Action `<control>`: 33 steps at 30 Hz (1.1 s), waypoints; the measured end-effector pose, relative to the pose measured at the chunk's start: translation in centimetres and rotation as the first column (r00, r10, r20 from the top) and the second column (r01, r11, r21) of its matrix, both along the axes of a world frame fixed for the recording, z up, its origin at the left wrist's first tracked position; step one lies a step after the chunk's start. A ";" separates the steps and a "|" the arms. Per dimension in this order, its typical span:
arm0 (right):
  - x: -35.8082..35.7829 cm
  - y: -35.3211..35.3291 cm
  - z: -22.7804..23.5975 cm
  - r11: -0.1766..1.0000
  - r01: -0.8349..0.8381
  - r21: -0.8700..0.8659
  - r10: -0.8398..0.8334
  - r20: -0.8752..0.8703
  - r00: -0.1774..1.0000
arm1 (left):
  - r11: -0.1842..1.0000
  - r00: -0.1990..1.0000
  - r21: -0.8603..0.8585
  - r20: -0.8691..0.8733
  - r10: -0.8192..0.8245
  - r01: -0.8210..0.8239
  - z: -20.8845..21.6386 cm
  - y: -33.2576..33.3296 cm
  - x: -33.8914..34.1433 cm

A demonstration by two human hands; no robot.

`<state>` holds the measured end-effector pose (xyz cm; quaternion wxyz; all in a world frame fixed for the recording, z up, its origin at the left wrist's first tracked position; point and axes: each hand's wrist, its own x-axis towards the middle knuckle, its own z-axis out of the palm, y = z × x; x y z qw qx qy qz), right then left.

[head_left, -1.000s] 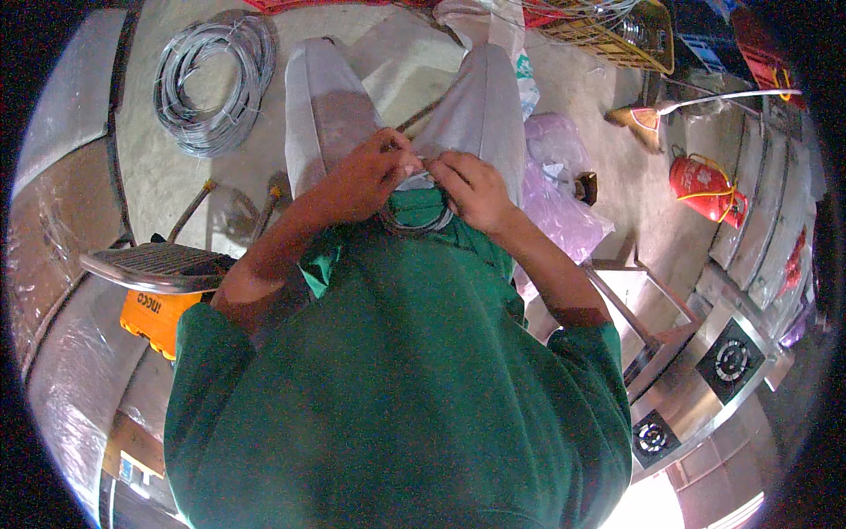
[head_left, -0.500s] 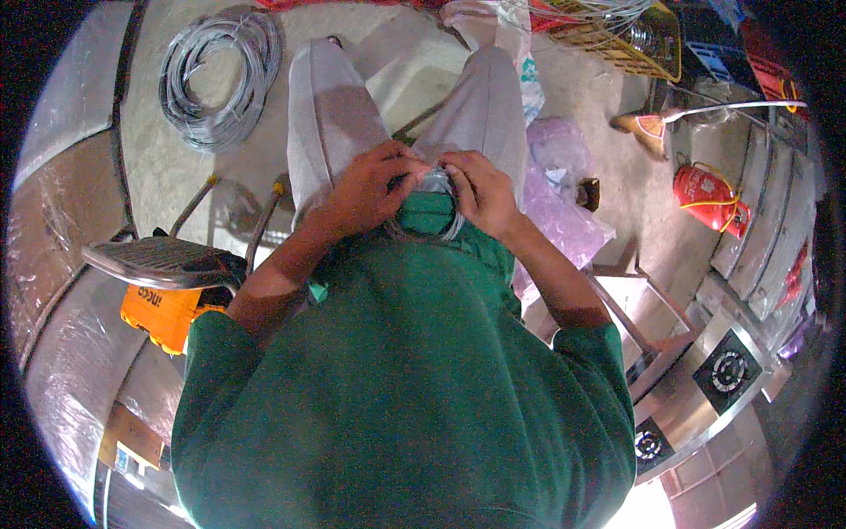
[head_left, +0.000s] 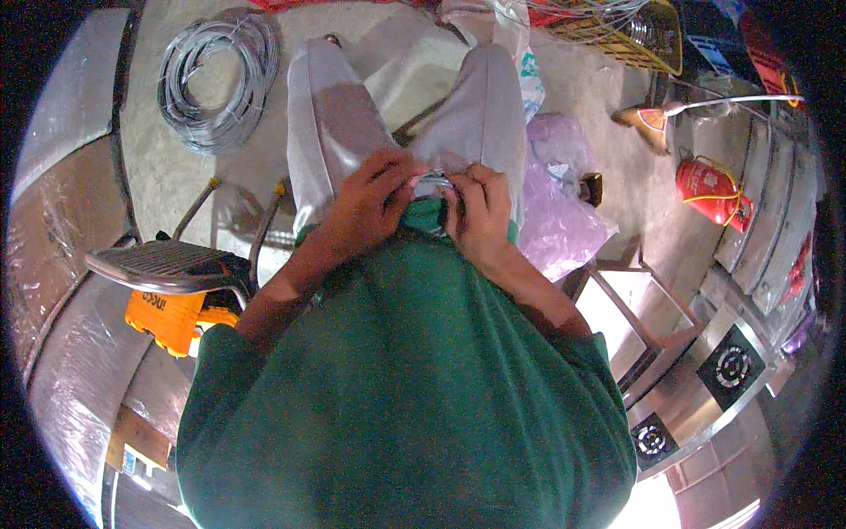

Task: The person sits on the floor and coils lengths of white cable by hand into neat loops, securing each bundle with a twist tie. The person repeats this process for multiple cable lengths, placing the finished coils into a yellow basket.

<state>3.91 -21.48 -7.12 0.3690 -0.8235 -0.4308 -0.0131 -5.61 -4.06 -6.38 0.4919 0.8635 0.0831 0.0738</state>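
A small coil of grey wire [head_left: 433,181] spans the gap between my two hands, just above my lap and in front of my green shirt. My left hand [head_left: 374,201] is closed, thumb and fingers pinching the coil's left side. On the other side my right hand [head_left: 480,204] grips it with bent fingers. The coil is seen nearly edge-on, and its lower part is hidden by my hands and shirt. A larger coil of the same kind of grey wire [head_left: 214,134] lies flat on the floor at the far left.
Left of me stands a metal-framed stool [head_left: 167,266] with an orange case [head_left: 165,319] below it. To the right are a lilac plastic bag [head_left: 564,225], a red gas cylinder [head_left: 709,191], a broom [head_left: 652,123] and a steel gas stove [head_left: 696,401]. A yellow crate [head_left: 630,44] sits far right.
The coil has tilted from an open loop hanging between my hands to nearly edge-on. My right hand has shifted slightly nearer to me, and both hands still hold the wire.
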 end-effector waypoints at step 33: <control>0.2 -0.9 -1.5 0.961 -0.202 0.191 0.201 0.020 0.979 | 0.703 0.895 -0.662 -0.438 -0.083 -0.259 0.4 0.9 0.0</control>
